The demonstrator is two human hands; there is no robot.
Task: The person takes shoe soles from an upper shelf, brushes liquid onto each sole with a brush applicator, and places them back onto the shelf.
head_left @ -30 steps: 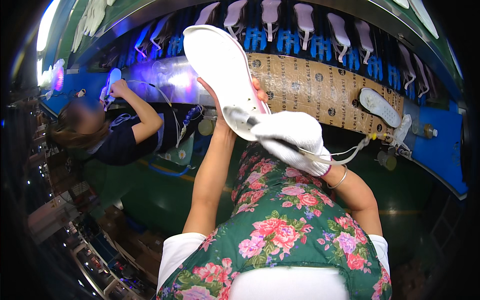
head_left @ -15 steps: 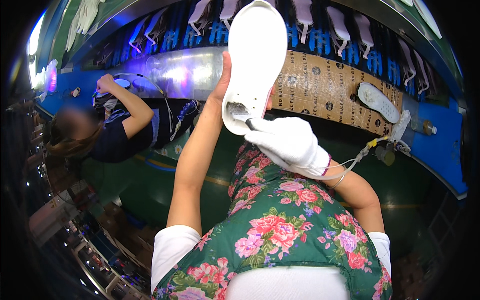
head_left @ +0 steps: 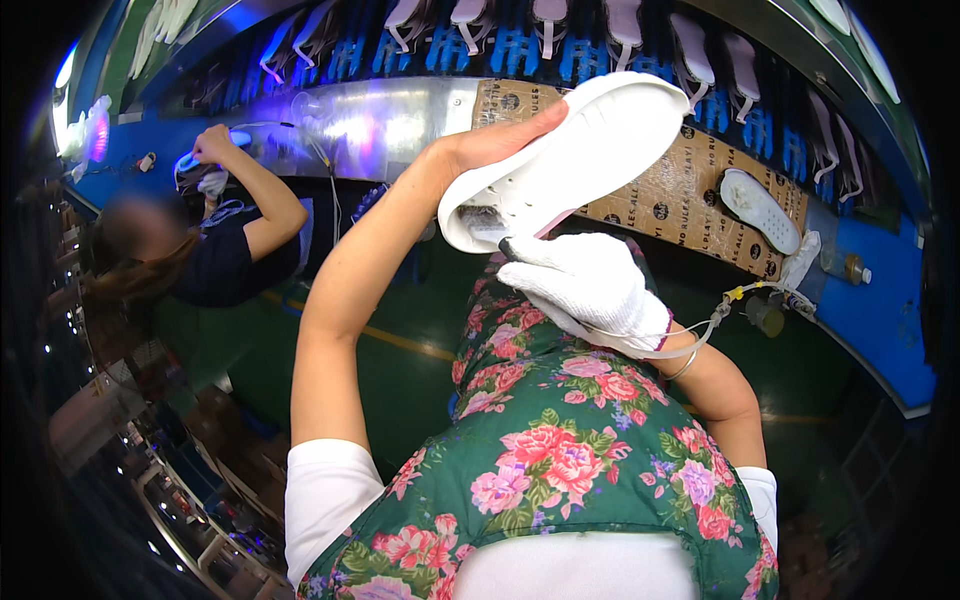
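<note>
A white shoe sole (head_left: 610,140) is tilted in the air above my lap, its heel end toward me and its toe end up to the right. My bare left hand (head_left: 490,145) grips it along its left edge, fingers partly hidden behind it. My right hand (head_left: 590,280), in a white knitted glove, is closed around a black-handled brush (head_left: 484,226). The brush's bristles touch the inside of the heel end. Beside the glove runs a pale tube (head_left: 700,335).
A printed cardboard sheet (head_left: 650,215) covers the bench, with another white sole (head_left: 760,210) on it. Shoe parts with straps (head_left: 690,50) hang in a row on a blue rack behind. To the left, a co-worker's hand (head_left: 213,145) holds a sole. A bottle (head_left: 850,268) lies at right.
My left hand has turned and lowered the sole, its toe end swinging to the right. My left elbow has moved outward. The brush stays at the heel end.
</note>
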